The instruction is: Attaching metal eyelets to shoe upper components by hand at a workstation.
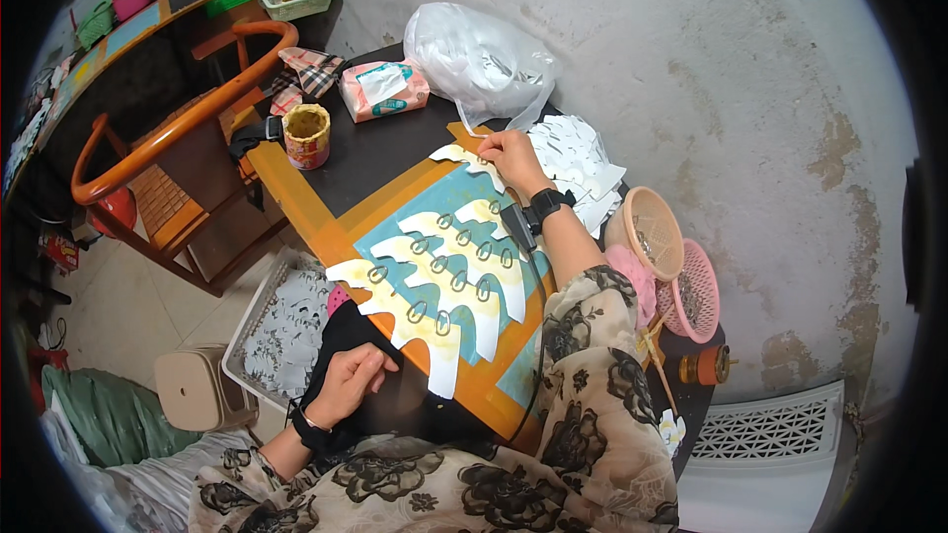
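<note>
Several white wavy cut-out pieces [441, 360], smeared with yellow, lie in overlapping rows on a blue mat [370, 237] edged with orange tape. Grey oval rings [417, 312] sit on the pieces. At the far end of the rows, my right hand [513, 160] pinches the edge of another white cut-out piece [454, 152]; its fingertips partly hide that edge. My left hand [348, 383] hangs near the table's front left edge over dark cloth, fingers curled in, nothing visible in it. A black device with a cable [519, 227] lies by my right wrist.
Beyond the mat stand a yellow-crusted jar [306, 138], a pink wipes pack [385, 91] and a white plastic bag [474, 54]. White cut-outs [578, 168] are piled right, beside two baskets [688, 291]. A bin of scraps [286, 321] and a wooden chair [163, 192] stand left.
</note>
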The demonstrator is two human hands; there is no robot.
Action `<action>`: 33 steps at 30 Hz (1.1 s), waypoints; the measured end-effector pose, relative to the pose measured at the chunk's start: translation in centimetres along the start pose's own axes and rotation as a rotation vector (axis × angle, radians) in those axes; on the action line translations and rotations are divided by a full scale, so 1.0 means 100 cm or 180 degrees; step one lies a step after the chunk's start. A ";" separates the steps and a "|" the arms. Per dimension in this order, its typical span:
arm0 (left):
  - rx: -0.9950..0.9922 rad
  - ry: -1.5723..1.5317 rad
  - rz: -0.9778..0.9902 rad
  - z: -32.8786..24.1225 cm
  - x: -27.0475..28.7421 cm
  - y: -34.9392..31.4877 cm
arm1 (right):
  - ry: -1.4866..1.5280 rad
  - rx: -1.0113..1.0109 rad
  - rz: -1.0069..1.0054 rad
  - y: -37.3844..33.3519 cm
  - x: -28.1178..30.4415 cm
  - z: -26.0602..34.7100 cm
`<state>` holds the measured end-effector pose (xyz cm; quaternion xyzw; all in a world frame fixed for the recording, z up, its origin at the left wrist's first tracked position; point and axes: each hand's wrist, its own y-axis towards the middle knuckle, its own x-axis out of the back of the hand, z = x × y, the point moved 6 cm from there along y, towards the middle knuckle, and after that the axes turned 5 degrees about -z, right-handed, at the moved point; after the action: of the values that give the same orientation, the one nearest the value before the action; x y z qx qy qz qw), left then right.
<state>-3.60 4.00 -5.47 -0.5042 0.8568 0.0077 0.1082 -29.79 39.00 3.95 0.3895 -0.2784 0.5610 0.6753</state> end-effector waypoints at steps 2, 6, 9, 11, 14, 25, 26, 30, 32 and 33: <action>0.0117 -0.0130 0.0049 -0.002 -0.001 0.001 | 0.0174 0.0248 -0.0217 -0.004 0.008 0.000; 0.0726 -0.1110 0.0094 -0.009 -0.003 0.003 | 0.0384 0.0065 -0.0204 -0.014 0.018 0.006; 0.0814 -0.2327 0.0006 -0.035 -0.006 0.005 | 0.0217 0.0389 -0.0208 -0.023 0.019 0.042; 0.0765 -0.2969 -0.0044 -0.058 -0.016 0.019 | 0.0661 0.0596 -0.0075 -0.038 0.023 0.066; 0.1100 -0.3653 -0.0364 -0.090 -0.022 0.028 | 0.0923 0.0930 0.0391 -0.082 0.021 0.145; 0.0334 -0.4348 0.0710 -0.095 -0.034 0.043 | 0.0928 0.2064 0.1005 -0.194 0.014 0.237; 0.0435 -0.4341 0.0590 -0.093 -0.036 0.043 | 0.0914 0.2025 0.1076 -0.195 0.011 0.234; 0.0495 -0.4457 0.0625 -0.083 -0.035 0.046 | 0.0961 0.1949 0.1197 -0.197 0.002 0.231; 0.0549 -0.4432 0.0478 -0.082 -0.033 0.046 | 0.0941 0.1923 0.1215 -0.197 0.006 0.234; 0.0611 -0.4412 0.0349 -0.083 -0.034 0.048 | 0.0906 0.1886 0.1227 -0.196 0.009 0.234</action>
<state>-7.61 8.27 2.84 -0.3274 0.6114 0.2571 0.6730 -9.03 18.57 13.16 0.4265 -0.0757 0.7825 0.4474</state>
